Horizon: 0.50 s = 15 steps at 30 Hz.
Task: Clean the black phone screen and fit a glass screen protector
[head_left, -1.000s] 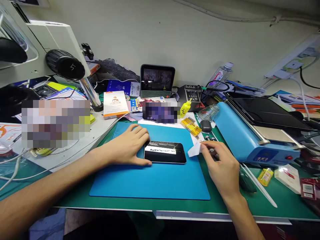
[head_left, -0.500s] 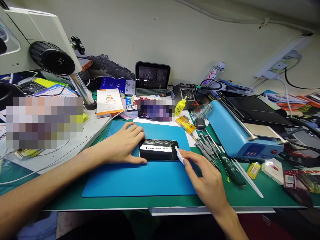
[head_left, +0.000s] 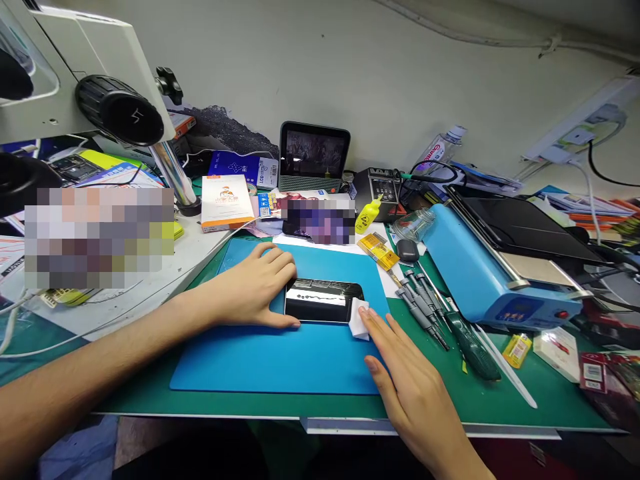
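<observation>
A smartphone [head_left: 325, 303] with a glossy black, light-reflecting surface lies lengthwise on the blue mat [head_left: 270, 360]. My left hand [head_left: 263, 287] is closed around its left end, thumb along the near edge and fingers at the far side. At the phone's lower right corner sits a folded white wipe [head_left: 359, 320], partly over the edge. My right hand [head_left: 413, 377] rests its outstretched fingertips on that wipe. Its thumb stands apart, so nothing is pinched between thumb and fingers.
Screwdrivers [head_left: 423, 303] and a green-handled tool [head_left: 473, 347] lie right of the mat. Beyond them stands a blue heating machine [head_left: 465, 267] with a tablet on top. A microscope [head_left: 120, 110] rises at left; a small display [head_left: 315, 157] plays behind.
My right thumb has come off the white wipe, and the fingers have straightened onto it. The wipe now lies flatter at the phone's corner. My left hand stays on the phone.
</observation>
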### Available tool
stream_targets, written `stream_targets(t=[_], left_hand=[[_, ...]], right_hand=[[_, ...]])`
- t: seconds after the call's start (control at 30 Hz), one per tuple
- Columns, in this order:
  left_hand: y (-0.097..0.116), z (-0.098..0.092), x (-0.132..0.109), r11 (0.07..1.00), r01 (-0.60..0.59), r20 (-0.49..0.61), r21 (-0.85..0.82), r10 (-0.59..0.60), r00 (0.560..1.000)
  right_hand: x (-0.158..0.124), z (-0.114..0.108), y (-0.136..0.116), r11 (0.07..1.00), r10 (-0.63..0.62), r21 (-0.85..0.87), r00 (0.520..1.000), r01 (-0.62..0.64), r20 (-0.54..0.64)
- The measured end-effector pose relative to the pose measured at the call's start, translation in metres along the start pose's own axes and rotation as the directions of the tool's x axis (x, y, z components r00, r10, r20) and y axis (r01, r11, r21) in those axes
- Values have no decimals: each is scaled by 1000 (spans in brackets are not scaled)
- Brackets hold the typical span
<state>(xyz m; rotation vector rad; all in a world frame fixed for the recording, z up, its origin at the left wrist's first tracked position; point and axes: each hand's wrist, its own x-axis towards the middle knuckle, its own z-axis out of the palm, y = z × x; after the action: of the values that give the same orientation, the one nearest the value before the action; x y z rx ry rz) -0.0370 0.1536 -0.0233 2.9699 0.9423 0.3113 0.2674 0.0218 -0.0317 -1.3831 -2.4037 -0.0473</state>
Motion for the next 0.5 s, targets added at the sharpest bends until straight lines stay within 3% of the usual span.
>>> stream_targets(t=[0.13, 0.37, 0.5], left_hand=[[1, -1, 0, 999, 14, 5, -29, -14, 1000], [0, -2, 0, 989, 60, 24, -137, -58, 998], [1, -1, 0, 986, 70, 16, -152, -69, 997]], right_hand=[[7, 3, 4, 993, -96, -59, 994, 98, 44], [41, 10, 8, 986, -49, -158, 996, 61, 80], [31, 7, 2, 982, -52, -175, 994, 68, 94]])
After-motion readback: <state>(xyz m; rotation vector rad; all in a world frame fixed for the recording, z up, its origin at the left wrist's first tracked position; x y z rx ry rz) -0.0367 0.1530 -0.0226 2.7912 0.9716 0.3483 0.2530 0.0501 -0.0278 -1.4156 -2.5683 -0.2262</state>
